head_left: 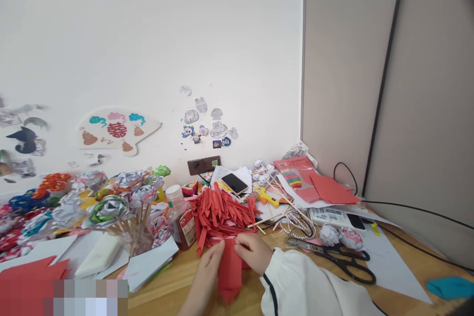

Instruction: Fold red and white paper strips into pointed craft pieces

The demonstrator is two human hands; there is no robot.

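Note:
A strip of folded red paper (229,274) with a pointed near end lies at the front of the wooden table. My left hand (210,266) pinches its left edge, thumb on top. My right hand (255,253) grips its upper right edge, fingers curled. The undersides of both hands' fingers are hidden. Just beyond them is a heap of folded red paper pieces (218,212). To the left of the heap stands a glass jar (181,222) with a white lid and reddish contents. Black-handled scissors (342,259) lie to the right of my right hand.
Crumpled paper flowers (111,207) and a cup of sticks (135,237) crowd the left side. A phone (234,183), a yellow glue gun (267,197), a bead string (296,224) and red paper sheets (333,188) lie toward the back right. Black cables cross the right side.

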